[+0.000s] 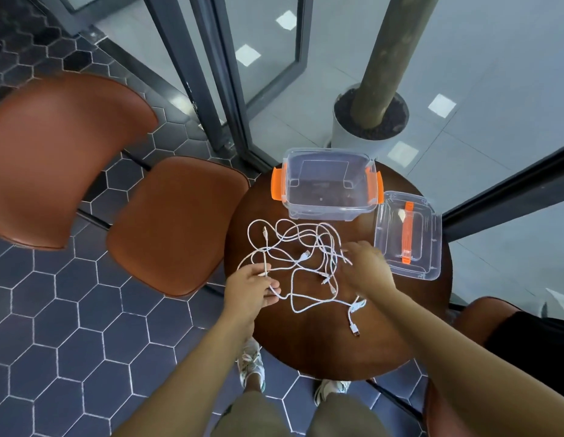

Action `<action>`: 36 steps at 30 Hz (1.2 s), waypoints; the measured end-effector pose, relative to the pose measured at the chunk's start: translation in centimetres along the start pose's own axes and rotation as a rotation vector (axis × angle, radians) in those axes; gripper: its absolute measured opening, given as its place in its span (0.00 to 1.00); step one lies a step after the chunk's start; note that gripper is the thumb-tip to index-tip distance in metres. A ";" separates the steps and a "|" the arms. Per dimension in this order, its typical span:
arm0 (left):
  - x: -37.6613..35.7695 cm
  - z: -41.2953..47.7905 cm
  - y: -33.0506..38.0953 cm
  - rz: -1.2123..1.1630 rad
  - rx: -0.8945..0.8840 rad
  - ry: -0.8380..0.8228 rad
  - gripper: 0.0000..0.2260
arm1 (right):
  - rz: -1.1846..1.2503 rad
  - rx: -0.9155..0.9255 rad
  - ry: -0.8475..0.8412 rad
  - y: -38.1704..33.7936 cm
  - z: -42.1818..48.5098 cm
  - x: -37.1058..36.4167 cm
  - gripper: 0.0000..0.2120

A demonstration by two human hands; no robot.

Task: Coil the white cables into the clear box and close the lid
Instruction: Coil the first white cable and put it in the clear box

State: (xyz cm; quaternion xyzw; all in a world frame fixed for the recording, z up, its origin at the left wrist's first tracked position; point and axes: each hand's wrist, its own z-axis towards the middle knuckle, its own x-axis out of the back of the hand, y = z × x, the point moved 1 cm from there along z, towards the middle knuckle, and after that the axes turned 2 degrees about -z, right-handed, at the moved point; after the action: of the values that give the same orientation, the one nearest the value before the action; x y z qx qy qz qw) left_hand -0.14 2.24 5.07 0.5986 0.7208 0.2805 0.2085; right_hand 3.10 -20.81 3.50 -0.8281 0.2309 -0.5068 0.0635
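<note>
A loose tangle of white cables (301, 247) lies spread over the middle of a small round dark wooden table (321, 348). My left hand (250, 288) pinches a cable strand at the tangle's left edge. My right hand (367, 263) rests on the right side of the tangle, fingers curled over the strands. The clear box (329, 184) with orange side latches stands open and empty at the table's far side. Its clear lid (406, 234) with an orange handle lies separately at the right edge.
Two brown leather chairs (176, 222) stand to the left of the table on the hexagon-tiled floor. A white planter with a trunk (369, 121) stands behind the box, beyond glass panels with dark frames. Another brown seat (482, 313) is at the right.
</note>
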 end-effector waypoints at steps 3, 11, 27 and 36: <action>-0.9 -1.1 0.4 0.028 -0.060 -0.047 0.13 | 0.382 0.045 -0.134 -4.3 -1.6 -0.7 0.12; -0.4 -1.9 1.5 0.009 -0.094 -0.055 0.08 | 0.780 0.117 -0.088 -10.0 -2.1 1.5 0.06; 1.6 -1.3 11.3 -0.755 0.027 -0.241 0.11 | 0.295 0.451 -0.274 -7.7 -3.9 4.1 0.05; 3.4 -2.3 14.7 -0.749 -0.154 -0.303 0.12 | 0.686 0.501 -0.171 -5.4 -2.2 12.2 0.08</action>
State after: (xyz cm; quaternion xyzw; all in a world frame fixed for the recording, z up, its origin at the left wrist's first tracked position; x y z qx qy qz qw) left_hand 8.72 7.08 16.53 0.3118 0.8268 0.1469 0.4445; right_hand 7.56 -21.16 16.28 -0.7015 0.3564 -0.4265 0.4461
